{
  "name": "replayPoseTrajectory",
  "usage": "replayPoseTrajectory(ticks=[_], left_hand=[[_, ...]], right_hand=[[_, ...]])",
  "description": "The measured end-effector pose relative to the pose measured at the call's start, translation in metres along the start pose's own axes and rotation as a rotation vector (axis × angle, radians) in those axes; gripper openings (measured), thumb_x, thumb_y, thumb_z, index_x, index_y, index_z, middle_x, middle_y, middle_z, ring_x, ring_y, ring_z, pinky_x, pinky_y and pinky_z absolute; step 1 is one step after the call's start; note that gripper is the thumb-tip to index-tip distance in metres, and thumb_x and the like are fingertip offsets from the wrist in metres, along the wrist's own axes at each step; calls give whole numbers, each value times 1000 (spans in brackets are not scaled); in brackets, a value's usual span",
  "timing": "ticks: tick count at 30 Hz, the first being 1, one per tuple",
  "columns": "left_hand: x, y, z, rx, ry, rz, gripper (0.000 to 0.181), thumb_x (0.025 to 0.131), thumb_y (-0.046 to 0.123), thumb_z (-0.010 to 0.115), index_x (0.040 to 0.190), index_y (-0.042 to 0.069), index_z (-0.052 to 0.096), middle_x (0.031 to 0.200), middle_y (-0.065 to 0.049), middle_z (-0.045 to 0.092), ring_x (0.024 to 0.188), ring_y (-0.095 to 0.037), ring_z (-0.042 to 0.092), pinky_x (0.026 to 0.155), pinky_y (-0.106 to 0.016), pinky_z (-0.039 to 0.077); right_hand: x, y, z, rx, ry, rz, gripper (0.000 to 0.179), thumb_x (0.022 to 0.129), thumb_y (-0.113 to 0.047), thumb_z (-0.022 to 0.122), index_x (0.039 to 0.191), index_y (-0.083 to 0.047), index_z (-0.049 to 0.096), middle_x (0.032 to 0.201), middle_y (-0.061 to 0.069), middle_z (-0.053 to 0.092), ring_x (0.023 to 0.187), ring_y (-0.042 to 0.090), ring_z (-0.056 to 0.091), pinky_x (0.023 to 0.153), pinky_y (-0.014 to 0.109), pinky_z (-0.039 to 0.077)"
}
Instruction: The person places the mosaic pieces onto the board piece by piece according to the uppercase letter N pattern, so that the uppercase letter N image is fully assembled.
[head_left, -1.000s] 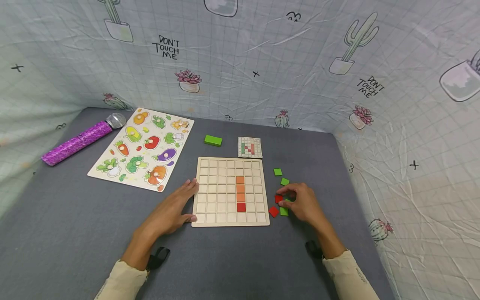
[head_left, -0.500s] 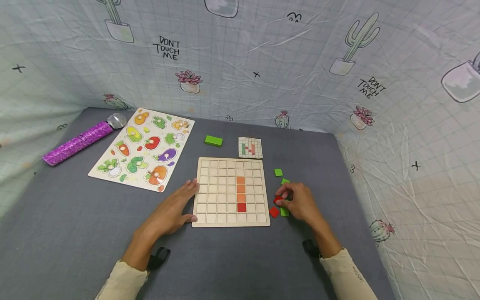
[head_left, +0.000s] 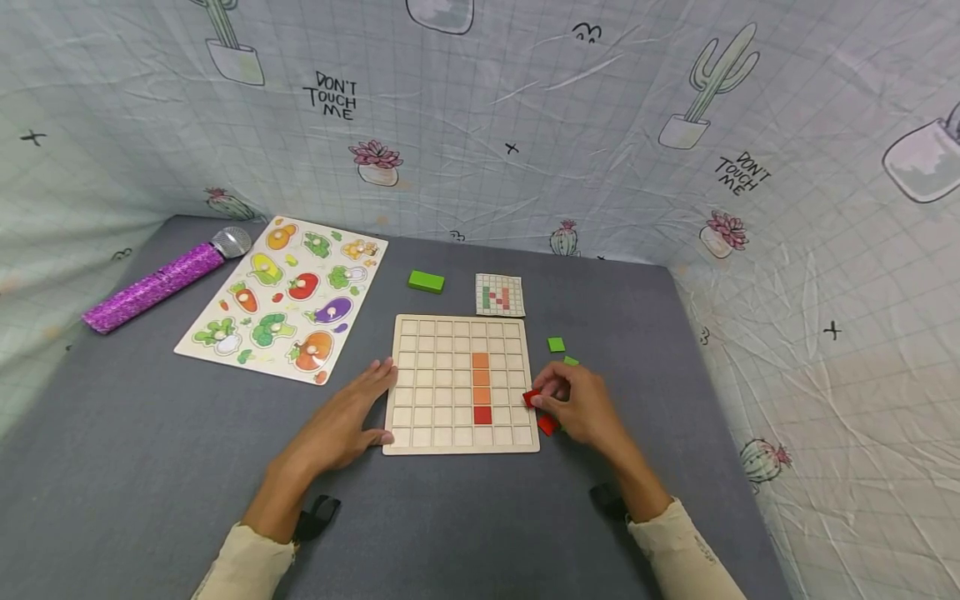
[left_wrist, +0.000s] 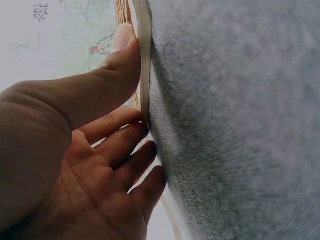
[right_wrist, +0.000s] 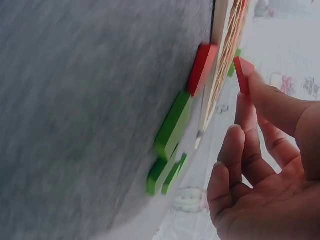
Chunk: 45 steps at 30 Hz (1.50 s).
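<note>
Between its thumb and fingertips my right hand (head_left: 581,402) pinches a red square tile (right_wrist: 243,75). In the head view that tile is at the right rim of the wooden grid board (head_left: 435,423); the right wrist view shows it raised off the table. The board has three orange tiles (head_left: 481,377) in a column, with a red tile (head_left: 482,415) below them. My left hand (head_left: 341,421) rests at the board's left edge, fingers fairly straight, thumb (left_wrist: 117,65) against the rim. A second red tile (right_wrist: 201,70) and several green tiles (right_wrist: 172,125) lie on the table beside the board.
A small pattern card (head_left: 500,295) lies behind the board, with a green block (head_left: 426,282) to its left. Further left are a vegetable puzzle board (head_left: 251,337) and a purple glittery microphone (head_left: 161,283). Printed cloth hangs behind the grey table (head_left: 450,525).
My right hand has picked up the red tile from among the loose tiles and moved it left to the board's right rim. My left hand has stayed in place.
</note>
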<state>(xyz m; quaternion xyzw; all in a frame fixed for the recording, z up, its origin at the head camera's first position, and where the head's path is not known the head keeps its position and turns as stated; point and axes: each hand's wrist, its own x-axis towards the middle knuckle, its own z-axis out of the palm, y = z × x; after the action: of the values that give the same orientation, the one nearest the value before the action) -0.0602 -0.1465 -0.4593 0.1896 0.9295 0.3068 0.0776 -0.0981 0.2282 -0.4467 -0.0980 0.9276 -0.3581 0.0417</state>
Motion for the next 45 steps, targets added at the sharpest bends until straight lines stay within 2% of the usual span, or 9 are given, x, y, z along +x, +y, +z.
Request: replayPoseTrajectory(ticks=[15, 22, 30, 32, 39, 45], left_hand=[[-1, -1, 1, -27, 18, 7, 92, 82, 7, 90, 160, -4, 42, 173, -20, 34, 161, -44, 28, 126, -63, 31], [1, 0, 2, -39, 19, -1, 94, 81, 5, 90, 161, -3, 41, 173, -20, 33, 162, -44, 27, 126, -64, 30], [0, 0, 2, -30, 38, 11, 91, 81, 5, 90, 159, -4, 43, 171, -21, 36, 161, -44, 29, 126, -64, 31], [0, 0, 2, -34, 39, 12, 91, 81, 5, 90, 159, -4, 44, 171, -20, 36, 161, -44, 29, 126, -63, 31], [0, -1, 3, -31, 41, 10, 92, 81, 6, 91, 159, -4, 44, 171, -20, 36, 161, -44, 29, 125, -64, 32], [0, 0, 2, -35, 38, 10, 91, 81, 6, 90, 159, -4, 44, 171, -20, 36, 161, -44, 29, 125, -65, 32]], right_hand=[[8, -30, 24, 80, -66, -45, 16, 86, -10, 89, 93, -15, 75, 83, -3, 73, 72, 10, 64, 66, 23, 52], [14, -43, 35, 32, -74, -41, 17, 84, -11, 91, 88, -17, 75, 78, -4, 71, 77, 15, 59, 68, 27, 46], [19, -56, 47, -41, -68, -57, 17, 85, -12, 89, 85, -20, 74, 75, -10, 68, 81, 12, 59, 68, 27, 47], [21, -58, 49, -59, -56, -71, 17, 85, -11, 89, 85, -20, 74, 74, -10, 68, 81, 12, 59, 71, 29, 48], [26, -65, 57, -78, -38, -69, 18, 86, -12, 89, 84, -20, 73, 73, -9, 68, 84, 14, 57, 98, 48, 44], [31, -68, 62, -124, -42, -86, 15, 86, -13, 88, 84, -19, 74, 71, -9, 68, 83, 14, 58, 99, 49, 46]])
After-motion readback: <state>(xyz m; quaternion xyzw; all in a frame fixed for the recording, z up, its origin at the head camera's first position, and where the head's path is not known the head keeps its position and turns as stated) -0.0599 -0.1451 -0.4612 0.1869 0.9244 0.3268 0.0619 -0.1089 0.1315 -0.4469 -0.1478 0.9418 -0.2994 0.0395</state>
